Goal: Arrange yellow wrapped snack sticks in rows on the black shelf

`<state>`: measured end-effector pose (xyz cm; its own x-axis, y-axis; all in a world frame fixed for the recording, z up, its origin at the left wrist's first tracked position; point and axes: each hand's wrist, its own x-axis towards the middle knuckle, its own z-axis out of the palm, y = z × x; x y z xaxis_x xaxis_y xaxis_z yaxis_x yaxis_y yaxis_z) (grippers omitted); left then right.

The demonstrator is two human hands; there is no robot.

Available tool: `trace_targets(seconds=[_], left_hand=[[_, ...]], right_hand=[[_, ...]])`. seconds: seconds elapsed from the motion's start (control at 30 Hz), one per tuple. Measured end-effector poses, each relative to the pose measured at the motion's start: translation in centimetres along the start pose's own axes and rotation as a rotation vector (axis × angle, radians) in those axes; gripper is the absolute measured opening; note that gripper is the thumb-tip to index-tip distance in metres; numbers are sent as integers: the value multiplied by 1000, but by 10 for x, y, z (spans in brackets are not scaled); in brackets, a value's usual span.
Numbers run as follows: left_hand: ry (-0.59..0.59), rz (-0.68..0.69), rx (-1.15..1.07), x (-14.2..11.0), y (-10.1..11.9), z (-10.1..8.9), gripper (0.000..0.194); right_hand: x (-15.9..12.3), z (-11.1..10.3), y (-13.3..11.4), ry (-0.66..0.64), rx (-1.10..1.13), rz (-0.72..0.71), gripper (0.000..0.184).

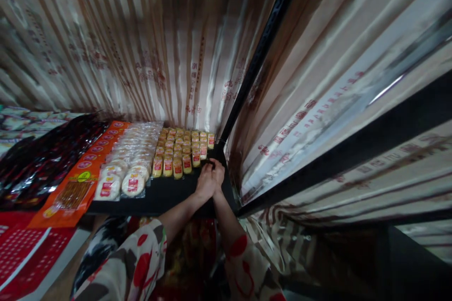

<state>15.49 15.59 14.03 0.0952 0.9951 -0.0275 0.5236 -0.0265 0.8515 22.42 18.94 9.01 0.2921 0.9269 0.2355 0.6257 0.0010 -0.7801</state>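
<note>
My left hand [205, 182] and my right hand [218, 174] are side by side and touching, low over the right end of a black shelf [165, 197]. The fingers of both are curled inward, and anything between them is hidden by the hands. Just left of my hands stand rows of small yellow packets with red labels [177, 168], upright and close together. The front packets of the right-hand rows are nearest to my fingertips.
Left of the packets lie round white wrapped cakes [133, 185], orange snack packs [70, 193] and dark shiny packs [38, 164]. A black shelf post [261, 51] rises at the corner. Printed pale sheeting [197, 56] hangs behind. A red basket [24, 254] stands lower left.
</note>
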Motion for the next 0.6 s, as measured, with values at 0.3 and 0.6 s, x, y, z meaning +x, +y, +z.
trace_targets(seconds=[0.3,0.6], left_hand=[[-46,147,115,-102,-14,-17,51],[-84,303,45,-197,-52,-36,48]], right_hand=[[-70,-22,-17,-76,-6,-45,34],[-168,-27,-19,-86,114,-156,33]])
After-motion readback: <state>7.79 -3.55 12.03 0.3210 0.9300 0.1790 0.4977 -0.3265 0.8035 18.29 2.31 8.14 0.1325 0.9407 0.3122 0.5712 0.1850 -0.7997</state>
